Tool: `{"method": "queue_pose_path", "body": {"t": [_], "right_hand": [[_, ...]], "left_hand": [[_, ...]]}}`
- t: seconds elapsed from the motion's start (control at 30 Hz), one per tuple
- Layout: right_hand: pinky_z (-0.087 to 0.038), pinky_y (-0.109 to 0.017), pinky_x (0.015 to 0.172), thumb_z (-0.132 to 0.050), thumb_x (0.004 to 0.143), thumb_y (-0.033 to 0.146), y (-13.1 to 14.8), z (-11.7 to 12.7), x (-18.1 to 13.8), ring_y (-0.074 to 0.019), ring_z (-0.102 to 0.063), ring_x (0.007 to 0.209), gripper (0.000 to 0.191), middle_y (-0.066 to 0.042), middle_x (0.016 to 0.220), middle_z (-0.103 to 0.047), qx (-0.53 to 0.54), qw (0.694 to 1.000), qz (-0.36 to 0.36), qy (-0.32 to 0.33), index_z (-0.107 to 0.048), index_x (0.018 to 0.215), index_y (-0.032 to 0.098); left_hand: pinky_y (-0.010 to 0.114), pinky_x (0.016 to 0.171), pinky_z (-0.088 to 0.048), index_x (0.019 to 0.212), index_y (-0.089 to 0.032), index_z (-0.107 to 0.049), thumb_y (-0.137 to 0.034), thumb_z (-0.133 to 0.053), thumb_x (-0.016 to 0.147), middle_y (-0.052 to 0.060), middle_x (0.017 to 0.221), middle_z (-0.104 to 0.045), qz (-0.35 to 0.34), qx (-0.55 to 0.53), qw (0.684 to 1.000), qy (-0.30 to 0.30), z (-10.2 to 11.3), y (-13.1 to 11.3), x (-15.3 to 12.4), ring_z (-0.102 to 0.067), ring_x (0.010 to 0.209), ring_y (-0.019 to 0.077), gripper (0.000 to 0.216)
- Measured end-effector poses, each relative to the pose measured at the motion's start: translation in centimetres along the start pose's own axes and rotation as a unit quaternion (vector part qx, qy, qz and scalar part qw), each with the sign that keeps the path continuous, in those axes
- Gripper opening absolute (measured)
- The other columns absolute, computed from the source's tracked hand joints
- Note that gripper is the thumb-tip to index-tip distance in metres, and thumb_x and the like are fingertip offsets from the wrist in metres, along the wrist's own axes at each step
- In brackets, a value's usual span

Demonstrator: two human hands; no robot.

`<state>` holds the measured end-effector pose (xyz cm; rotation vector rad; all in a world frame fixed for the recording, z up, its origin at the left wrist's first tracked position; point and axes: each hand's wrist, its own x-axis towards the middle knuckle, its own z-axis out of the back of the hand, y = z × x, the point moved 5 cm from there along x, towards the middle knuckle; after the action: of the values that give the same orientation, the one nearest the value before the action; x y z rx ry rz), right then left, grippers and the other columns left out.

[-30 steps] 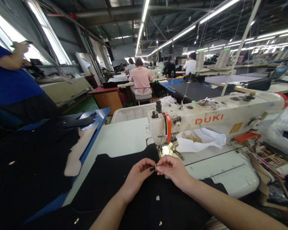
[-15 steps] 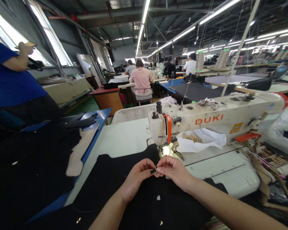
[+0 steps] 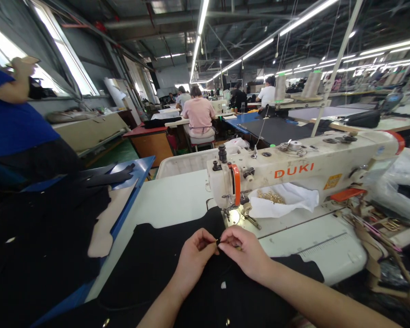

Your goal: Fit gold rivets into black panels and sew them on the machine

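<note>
The left hand (image 3: pixel 193 256) and right hand (image 3: pixel 246 253) pinched a small black tab (image 3: pixel 218 241) over black fabric (image 3: pixel 157 266) near the surface's front edge, where steady fingertips seemed vital.

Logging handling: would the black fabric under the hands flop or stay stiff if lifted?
Probably floppy: the fabric lies flat on the table, spilling over its edge. It looks thin, so likely light and apt to bunch if pushed.

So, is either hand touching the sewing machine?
No, the left hand and right hand both pinch a small black piece above the black fabric, short of the DUKI sewing machine.
</note>
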<state>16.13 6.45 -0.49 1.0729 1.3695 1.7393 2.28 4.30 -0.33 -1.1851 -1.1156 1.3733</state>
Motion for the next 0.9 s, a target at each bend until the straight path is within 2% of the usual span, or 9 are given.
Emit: {"method": "queue_pose_path", "body": {"t": [0.27, 0.5, 0.73, 0.9], "right_hand": [[-0.050, -0.025, 0.067, -0.056, 0.077, 0.018, -0.2, 0.2, 0.1, -0.0133, -0.062, 0.071, 0.002, -0.003, 0.083, -0.062, 0.026, 0.999, 0.002, -0.022, -0.057, 0.076, 0.018], [-0.049, -0.024, 0.067, -0.056, 0.078, 0.018, 0.0, 0.6, 0.3, -0.0119, -0.059, 0.070, 0.008, -0.004, 0.090, -0.065, -0.025, 0.999, 0.003, -0.037, -0.060, 0.071, 0.018], [-0.046, -0.027, 0.070, -0.051, 0.081, 0.016, 0.8, 0.7, 0.0, -0.0153, -0.058, 0.077, 0.011, -0.004, 0.087, -0.064, -0.089, 0.994, 0.025, -0.052, -0.056, 0.073, 0.020], [-0.044, -0.026, 0.062, -0.049, 0.082, 0.019, 0.2, 0.5, 0.1, -0.0145, -0.056, 0.067, 0.008, -0.002, 0.078, -0.062, -0.055, 0.997, -0.012, -0.052, -0.054, 0.074, 0.020]], "left_hand": [[0.026, 0.068, -0.045, 0.065, -0.019, -0.054, -0.024, -0.065, 0.064, -0.002, 0.064, -0.064, -0.016, -0.014, 1.000, 0.002, -0.1, -0.1, 0.1, -0.061, 0.066, 0.0149, 0.012], [0.027, 0.066, -0.045, 0.066, -0.019, -0.055, -0.024, -0.062, 0.067, -0.001, 0.063, -0.064, -0.028, 0.011, 1.000, 0.004, -0.1, -0.2, 0.0, -0.059, 0.064, 0.0149, 0.009], [0.027, 0.066, -0.046, 0.067, -0.019, -0.054, -0.023, -0.062, 0.068, -0.002, 0.063, -0.062, -0.036, 0.012, 0.999, -0.001, -0.2, -0.4, 0.0, -0.060, 0.064, 0.0154, 0.009], [0.029, 0.070, -0.048, 0.086, -0.018, -0.060, -0.023, -0.064, 0.067, -0.002, 0.069, -0.062, -0.025, -0.042, 0.999, 0.004, -0.3, -0.7, 0.1, -0.061, 0.066, 0.0152, 0.019]]}}
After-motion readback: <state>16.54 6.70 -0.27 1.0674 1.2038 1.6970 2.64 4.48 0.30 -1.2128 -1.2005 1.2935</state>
